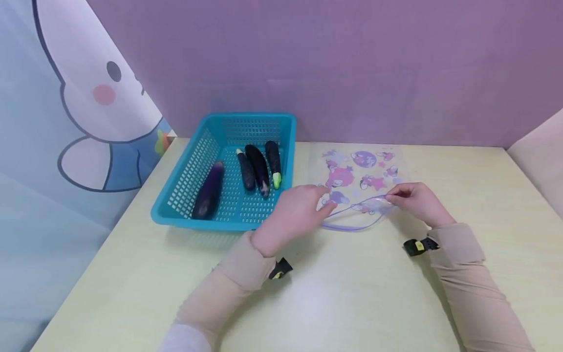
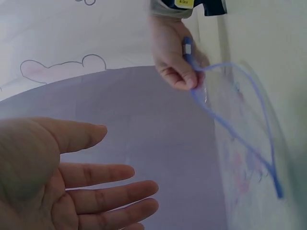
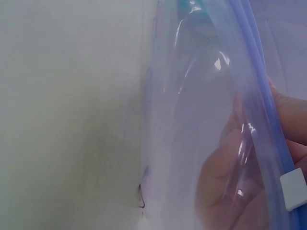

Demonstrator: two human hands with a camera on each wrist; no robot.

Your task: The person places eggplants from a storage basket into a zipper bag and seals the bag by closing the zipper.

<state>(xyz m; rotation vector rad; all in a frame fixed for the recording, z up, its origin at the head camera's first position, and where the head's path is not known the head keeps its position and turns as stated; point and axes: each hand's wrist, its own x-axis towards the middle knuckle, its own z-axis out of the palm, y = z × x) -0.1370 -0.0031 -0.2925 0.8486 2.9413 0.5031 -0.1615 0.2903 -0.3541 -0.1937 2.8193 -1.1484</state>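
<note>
Turquoise plastic makes up the slotted rectangular basket on my left. Inside, a large, fat, dark purple eggplant lies along the left side, and three slimmer, near-black eggplants lie together on the right. All four I can see are in there, none in my hands, so as I judge it no eggplant has been moved into the bag yet.

Next comes my left hand, fingers extended and spread, holding nothing. It hovers by the left end of the bag's mouth; the head view hides whether a fingertip brushes the edge, though the left wrist view suggests a gap.

Beyond it the clear plastic zip bag, printed with pink and purple cartoons, lies on the pale wooden tabletop. Its violet-blue zip edge is already parted into a loop facing me; widening it seems unfinished.

At the right end, my right hand pinches that edge between thumb and fingers, the small white plastic slider just beside the pinch, the bag's body stretching away leftward.
</note>
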